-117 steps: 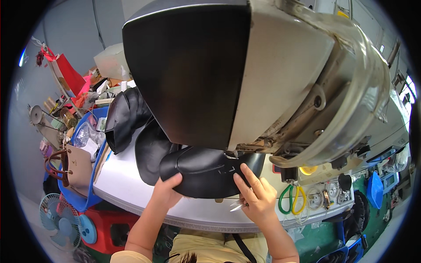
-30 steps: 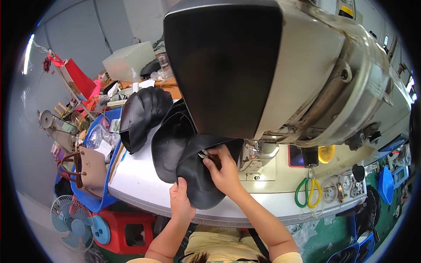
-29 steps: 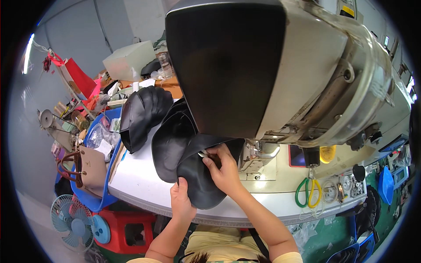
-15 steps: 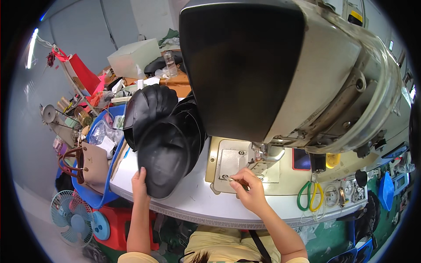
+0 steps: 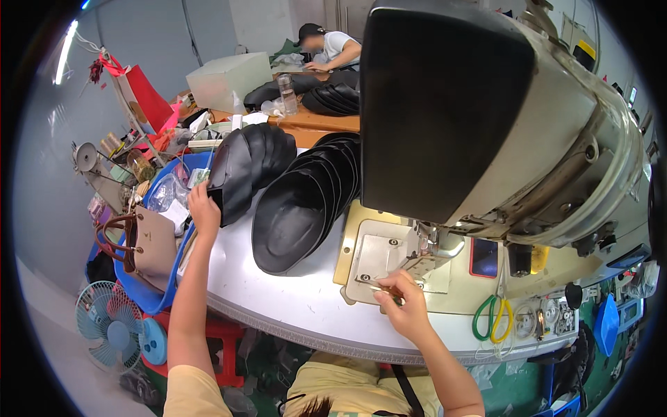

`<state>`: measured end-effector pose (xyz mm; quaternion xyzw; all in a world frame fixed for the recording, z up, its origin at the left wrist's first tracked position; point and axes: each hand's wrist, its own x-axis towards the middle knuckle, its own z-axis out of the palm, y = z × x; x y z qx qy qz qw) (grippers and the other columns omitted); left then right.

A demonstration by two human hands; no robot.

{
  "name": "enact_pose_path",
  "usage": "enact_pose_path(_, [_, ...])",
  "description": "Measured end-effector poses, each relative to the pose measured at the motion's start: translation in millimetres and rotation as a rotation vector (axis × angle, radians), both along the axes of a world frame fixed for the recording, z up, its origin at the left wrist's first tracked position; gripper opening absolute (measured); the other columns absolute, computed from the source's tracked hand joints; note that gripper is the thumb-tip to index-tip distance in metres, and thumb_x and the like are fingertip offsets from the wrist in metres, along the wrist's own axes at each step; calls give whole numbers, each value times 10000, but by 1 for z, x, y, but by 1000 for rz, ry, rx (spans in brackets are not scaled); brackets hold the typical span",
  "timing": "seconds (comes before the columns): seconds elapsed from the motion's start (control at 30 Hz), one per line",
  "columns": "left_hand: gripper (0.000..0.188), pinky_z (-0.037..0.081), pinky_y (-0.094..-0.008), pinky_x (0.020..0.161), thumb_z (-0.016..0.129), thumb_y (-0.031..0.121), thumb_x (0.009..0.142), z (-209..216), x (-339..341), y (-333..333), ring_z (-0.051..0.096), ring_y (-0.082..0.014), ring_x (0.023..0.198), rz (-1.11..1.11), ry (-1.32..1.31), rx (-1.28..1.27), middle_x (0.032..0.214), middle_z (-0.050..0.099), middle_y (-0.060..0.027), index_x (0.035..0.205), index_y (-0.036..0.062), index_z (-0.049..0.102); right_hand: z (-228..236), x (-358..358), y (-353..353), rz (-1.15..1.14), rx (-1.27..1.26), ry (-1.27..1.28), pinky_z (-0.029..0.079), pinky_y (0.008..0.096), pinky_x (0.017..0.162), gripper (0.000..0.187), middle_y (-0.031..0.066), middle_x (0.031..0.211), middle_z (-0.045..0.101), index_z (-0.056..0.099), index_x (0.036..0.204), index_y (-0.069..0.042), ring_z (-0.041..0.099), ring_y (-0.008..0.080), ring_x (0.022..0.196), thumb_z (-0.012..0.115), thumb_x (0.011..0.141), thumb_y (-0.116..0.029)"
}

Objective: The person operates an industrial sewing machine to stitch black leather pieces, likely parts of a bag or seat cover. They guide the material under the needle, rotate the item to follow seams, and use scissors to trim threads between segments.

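Two stacks of black curved, cup-shaped pieces lie on the white table. My left hand [image 5: 203, 212] is at the near left edge of the left stack [image 5: 240, 167], its fingers closed on the rim of the front piece. The right stack [image 5: 292, 219] leans back, its oval hollow front piece facing me. My right hand [image 5: 404, 306] rests by the sewing machine's metal plate [image 5: 379, 257], fingers pinched around a small slim tool with a pale tip [image 5: 379, 288]. Its kind is mostly hidden by the fingers. The sewing machine head [image 5: 445, 118] rises above that hand.
Green-and-yellow-handled scissors [image 5: 493, 318] and a dark-screened phone [image 5: 484, 257] lie right of the plate. At left, a beige handbag [image 5: 154, 243] sits in a blue bin [image 5: 149, 299] near a fan [image 5: 111, 326]. A person [image 5: 337, 50] works at the orange table behind.
My left hand has left the front piece of the right stack and moved up-left to the left stack. My right hand stays by the plate. The view has shifted, revealing a person behind.
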<state>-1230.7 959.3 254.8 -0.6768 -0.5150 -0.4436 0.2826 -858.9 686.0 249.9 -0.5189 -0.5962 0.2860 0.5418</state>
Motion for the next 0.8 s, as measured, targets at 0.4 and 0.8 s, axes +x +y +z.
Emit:
enact_pose_path(0.4, [173, 469, -377, 697, 588, -91, 723, 51, -20, -89, 583, -313, 808, -201, 29, -7, 858, 599, -136, 875, -10, 598, 7, -1, 1, 24, 10, -36, 411, 236, 574, 230, 54, 850, 539, 597, 976, -1, 490, 128, 643, 697, 777, -57])
enact_pose_path(0.8, [308, 473, -382, 616, 616, -105, 622, 27, 166, -230, 591, -289, 777, -886, 84, 88, 908, 580, -131, 908, -6, 557, 54, -19, -16, 34, -272, 963, 504, 288, 795, 410, 53, 962, 625, 549, 1113, 6, 590, 143, 916, 746, 760, -63])
